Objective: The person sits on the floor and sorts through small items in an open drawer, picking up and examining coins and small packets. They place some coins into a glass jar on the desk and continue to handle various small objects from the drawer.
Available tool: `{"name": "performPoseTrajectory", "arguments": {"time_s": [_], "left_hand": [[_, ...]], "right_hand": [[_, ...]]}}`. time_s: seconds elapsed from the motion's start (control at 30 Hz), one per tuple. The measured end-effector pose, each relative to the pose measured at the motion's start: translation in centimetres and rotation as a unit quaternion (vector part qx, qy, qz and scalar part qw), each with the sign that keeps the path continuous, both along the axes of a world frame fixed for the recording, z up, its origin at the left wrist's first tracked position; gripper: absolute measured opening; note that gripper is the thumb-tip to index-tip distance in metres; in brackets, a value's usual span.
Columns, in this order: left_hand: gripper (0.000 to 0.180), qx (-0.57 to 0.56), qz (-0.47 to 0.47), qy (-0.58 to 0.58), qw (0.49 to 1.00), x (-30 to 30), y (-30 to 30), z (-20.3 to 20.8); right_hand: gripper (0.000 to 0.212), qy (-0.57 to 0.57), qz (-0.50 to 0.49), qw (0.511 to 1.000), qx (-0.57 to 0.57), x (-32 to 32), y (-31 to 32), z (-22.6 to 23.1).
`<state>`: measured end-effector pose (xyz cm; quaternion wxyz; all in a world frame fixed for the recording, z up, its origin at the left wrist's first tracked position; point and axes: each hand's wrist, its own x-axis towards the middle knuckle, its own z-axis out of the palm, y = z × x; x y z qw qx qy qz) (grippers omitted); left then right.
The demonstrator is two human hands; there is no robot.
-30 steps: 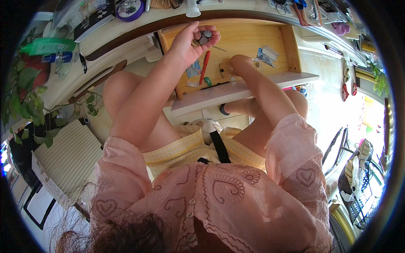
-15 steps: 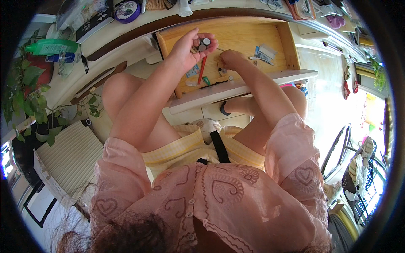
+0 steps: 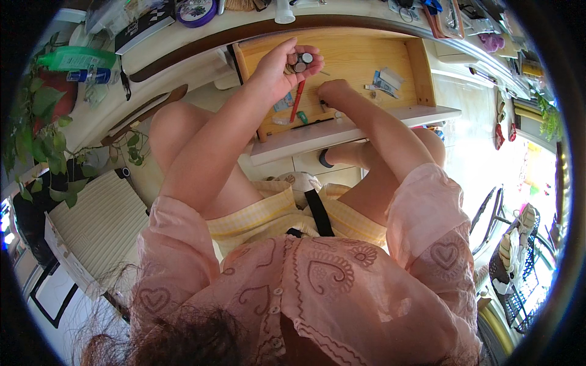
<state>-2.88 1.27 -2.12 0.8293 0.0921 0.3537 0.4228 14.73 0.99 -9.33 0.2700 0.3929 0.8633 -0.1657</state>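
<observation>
My left hand is held palm up above the left part of a pulled-out wooden drawer. Its curled fingers cradle several small round silver coins. Lower and to the right, my right hand reaches into the drawer with fingers closed and pointing down. Whatever lies between those fingertips is hidden. Left of it a red pen rests at a slant, with a small green object and a blue card close by.
Blue and white packets lie in the drawer's right part. The drawer's pale front crosses above my knees. Beyond stands a cluttered tabletop with a purple round tin. A potted plant is at far left, beside a green bottle.
My right hand has come slightly nearer to me and now covers a small brown item that showed beside its fingers. My left hand still holds the coins. The whole view has shifted slightly.
</observation>
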Motion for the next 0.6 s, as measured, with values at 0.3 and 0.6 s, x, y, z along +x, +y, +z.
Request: {"name": "performPoseTrajectory", "arguments": {"time_s": [0.3, 0.6], "left_hand": [[0.041, -0.006, 0.006, 0.006, 1.000, 0.2, -0.2, 0.1], [0.040, -0.005, 0.003, 0.017, 1.000, 0.6, -0.3, 0.2]], "right_hand": [[0.013, -0.004, -0.028, 1.000, -0.005, 0.4, 0.3, -1.2], [0.015, 0.000, -0.089, 0.996, 0.009, 0.4, 0.8, -0.8]]}}
